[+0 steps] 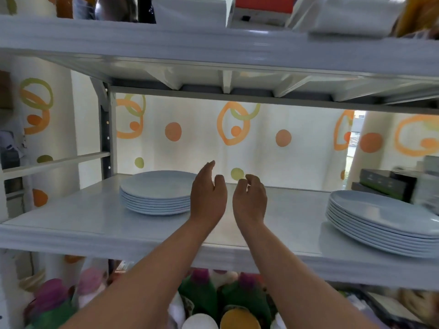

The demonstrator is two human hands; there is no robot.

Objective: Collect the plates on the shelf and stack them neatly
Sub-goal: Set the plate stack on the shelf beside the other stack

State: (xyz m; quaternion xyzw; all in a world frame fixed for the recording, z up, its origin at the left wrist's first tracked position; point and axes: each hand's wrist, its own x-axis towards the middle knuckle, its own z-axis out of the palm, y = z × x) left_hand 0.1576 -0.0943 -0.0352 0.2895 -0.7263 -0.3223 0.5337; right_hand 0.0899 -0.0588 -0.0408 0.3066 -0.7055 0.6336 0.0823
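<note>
Both empty hands, left hand (pixel 207 198) and right hand (pixel 249 200), are hovering loosely curled over the shelf (pixel 95 224), seemingly choosing between plate stacks at nine o'clock (pixel 158 193) and three o'clock (pixel 380 222).

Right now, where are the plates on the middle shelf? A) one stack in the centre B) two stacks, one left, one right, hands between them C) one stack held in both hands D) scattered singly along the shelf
B: one plate stack sits left and another plate stack sits right on the shelf, with the empty left hand and right hand in between.
</note>
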